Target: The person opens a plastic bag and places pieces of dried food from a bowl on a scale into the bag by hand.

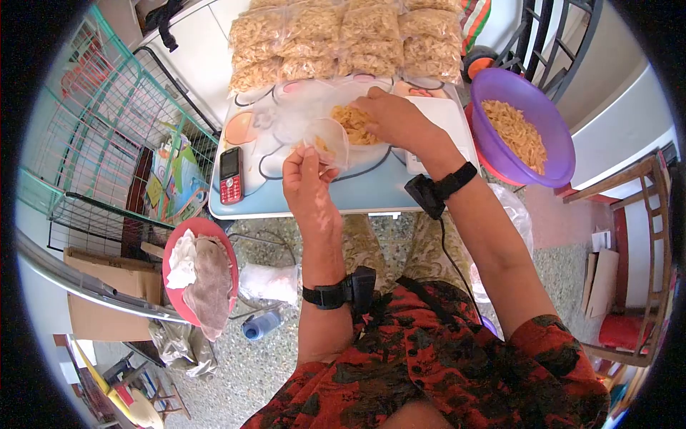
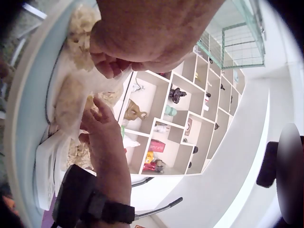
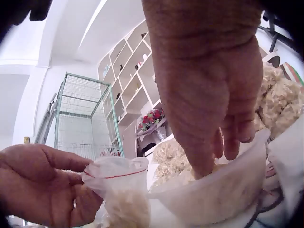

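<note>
My left hand (image 1: 311, 182) pinches the mouth of a small clear zip bag (image 3: 124, 190) with a red line along its top. Dried yellowish pieces lie in the bag's lower part. Beside it, my right hand (image 1: 404, 125) reaches over a translucent white bowl (image 3: 213, 199) of the same yellowish pieces (image 1: 348, 123). Seen from the right wrist, its fingers (image 3: 231, 142) hang loosely bent at the bowl, with nothing showing between them; the lowest tip is hidden behind the rim. The bag stands left of the bowl, close to its rim.
Filled bags (image 1: 343, 36) are stacked along the table's far side. A red phone (image 1: 231, 177) lies at the left edge, and a flat white device (image 1: 446, 118) sits right of the bowl. At right stands a purple basin (image 1: 564, 154) of yellowish pieces. A wire cage (image 1: 128, 121) is at left.
</note>
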A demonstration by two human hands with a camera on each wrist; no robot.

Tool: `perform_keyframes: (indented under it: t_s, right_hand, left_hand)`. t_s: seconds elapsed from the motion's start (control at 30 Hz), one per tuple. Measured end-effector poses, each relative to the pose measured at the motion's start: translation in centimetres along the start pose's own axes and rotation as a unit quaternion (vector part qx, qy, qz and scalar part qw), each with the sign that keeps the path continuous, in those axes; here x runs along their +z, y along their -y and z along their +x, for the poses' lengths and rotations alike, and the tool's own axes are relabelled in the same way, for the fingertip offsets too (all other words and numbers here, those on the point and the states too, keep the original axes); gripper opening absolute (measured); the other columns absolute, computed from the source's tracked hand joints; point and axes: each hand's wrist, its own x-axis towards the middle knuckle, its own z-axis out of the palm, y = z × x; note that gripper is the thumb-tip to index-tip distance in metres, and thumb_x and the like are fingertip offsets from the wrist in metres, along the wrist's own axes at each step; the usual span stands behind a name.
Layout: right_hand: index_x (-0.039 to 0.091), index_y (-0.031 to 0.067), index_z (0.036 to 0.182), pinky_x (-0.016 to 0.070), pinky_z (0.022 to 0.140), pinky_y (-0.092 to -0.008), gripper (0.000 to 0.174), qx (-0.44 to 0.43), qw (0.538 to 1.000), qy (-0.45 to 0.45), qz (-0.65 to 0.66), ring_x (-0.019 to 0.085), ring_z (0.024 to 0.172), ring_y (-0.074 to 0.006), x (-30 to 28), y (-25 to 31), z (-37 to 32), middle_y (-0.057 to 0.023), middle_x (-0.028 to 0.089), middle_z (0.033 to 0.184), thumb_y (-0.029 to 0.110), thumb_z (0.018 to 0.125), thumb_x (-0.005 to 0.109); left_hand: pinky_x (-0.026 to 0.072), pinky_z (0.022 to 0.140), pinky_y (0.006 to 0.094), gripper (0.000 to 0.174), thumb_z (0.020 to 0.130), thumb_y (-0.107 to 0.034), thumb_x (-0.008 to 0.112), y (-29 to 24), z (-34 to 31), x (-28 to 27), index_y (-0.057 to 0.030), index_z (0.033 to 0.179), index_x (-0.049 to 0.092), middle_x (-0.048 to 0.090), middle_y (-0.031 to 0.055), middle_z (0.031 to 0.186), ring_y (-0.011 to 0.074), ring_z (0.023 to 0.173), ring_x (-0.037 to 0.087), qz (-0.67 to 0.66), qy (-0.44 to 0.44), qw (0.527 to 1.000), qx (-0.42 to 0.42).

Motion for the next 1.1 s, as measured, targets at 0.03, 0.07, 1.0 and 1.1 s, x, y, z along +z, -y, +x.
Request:
perform_keyframes:
  t_s: [0.03, 0.07, 1.0, 1.1]
  right_hand:
    - [0.058, 0.0056, 0.119, 0.0491, 0.085, -0.042, 0.041, 0.0, 1.0, -0.011, -0.002, 0.06, 0.097, -0.034, 0.5, -0.3, 0.2, -0.0149, 0.059, 0.104, 0.014, 0.08, 0.063]
    - [0.059, 0.0055, 0.118, 0.0491, 0.084, -0.0424, 0.039, -0.001, 1.0, -0.023, -0.004, 0.06, 0.096, -0.0342, 0.9, -0.5, 0.4, -0.0147, 0.059, 0.102, 0.013, 0.08, 0.063]
    - [0.06, 0.0012, 0.091, 0.0448, 0.047, -0.0231, 0.013, 0.214, 0.708, -0.195, 0.645, 0.059, 0.058, -0.0115, 1.2, 0.2, -1.4, -0.0079, 0.066, 0.076, 0.014, 0.091, 0.064]
    - [0.06, 0.0004, 0.093, 0.0509, 0.051, -0.0238, 0.014, 0.217, 0.713, -0.208, 0.634, 0.062, 0.062, -0.0128, 1.4, 0.4, -1.4, -0.0078, 0.066, 0.078, 0.014, 0.091, 0.063]
  left_hand:
    - [0.0488, 0.069, 0.0261, 0.019, 0.094, -0.021, 0.061, -0.3, -0.2, 0.3, -0.0064, 0.105, 0.056, 0.064, 0.0027, 0.093, 0.0102, 0.08, 0.06, -0.003, -0.005, 1.0, -0.002]
    - [0.0478, 0.068, 0.0257, 0.015, 0.094, -0.019, 0.06, -0.4, -0.2, 0.4, -0.0071, 0.103, 0.056, 0.063, 0.0016, 0.09, 0.0086, 0.078, 0.058, -0.006, -0.011, 1.0, -0.003]
    - [0.0492, 0.064, 0.0245, 0.022, 0.094, -0.024, 0.062, 0.9, 0.0, 0.0, -0.0061, 0.106, 0.056, 0.062, 0.0018, 0.089, 0.0096, 0.076, 0.057, -0.027, 0.011, 0.999, -0.018]
    - [0.0491, 0.064, 0.0243, 0.021, 0.094, -0.024, 0.062, 1.0, 0.0, 0.0, -0.0063, 0.105, 0.057, 0.062, 0.0017, 0.088, 0.0094, 0.075, 0.057, -0.032, 0.014, 0.999, -0.016]
